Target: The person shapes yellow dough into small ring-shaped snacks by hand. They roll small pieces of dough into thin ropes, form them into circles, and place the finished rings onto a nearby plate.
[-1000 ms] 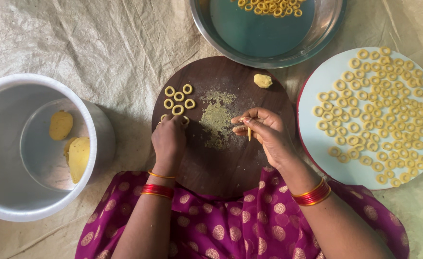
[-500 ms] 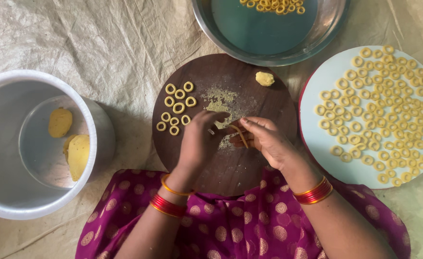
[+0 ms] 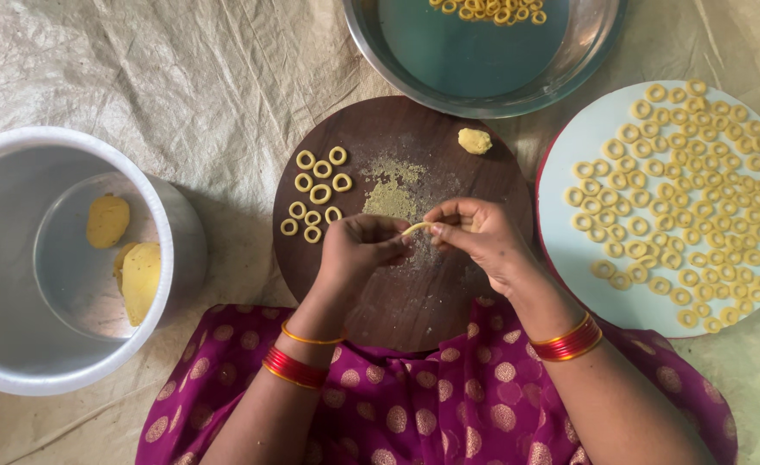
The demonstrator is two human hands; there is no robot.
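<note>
Pinching from both ends, a short strip of yellow dough [image 3: 416,227] is held between the left hand [image 3: 358,251] and the right hand [image 3: 476,234] just above the middle of the round wooden board [image 3: 414,293]. Each hand is closed narrowly, thumb and fingertips drawn together on one end of the strip, with the remaining fingers curled in; nothing else is gripped. The strip is thin and pale, and it is judged to be very light, soft and easily torn or flattened, so it is best taken at its two tips with the lightest pressure and not squeezed along its length. A slight tackiness is to be expected, and a dusting of crumbs [image 3: 390,191] is seen on the board toward its far edge.

Near the board's left edge a cluster of finished small rings [image 3: 315,194] is laid, and a small dough lump [image 3: 474,140] sits by the far right edge. Beside the board's right edge a pale round plate [image 3: 569,258] is covered with many more rings. Beyond the far edge a steel basin [image 3: 569,69] holds a few rings at its far side. To the left, a large metal pot [image 3: 18,258] contains a smaller vessel with flat dough pieces [image 3: 139,277].
</note>
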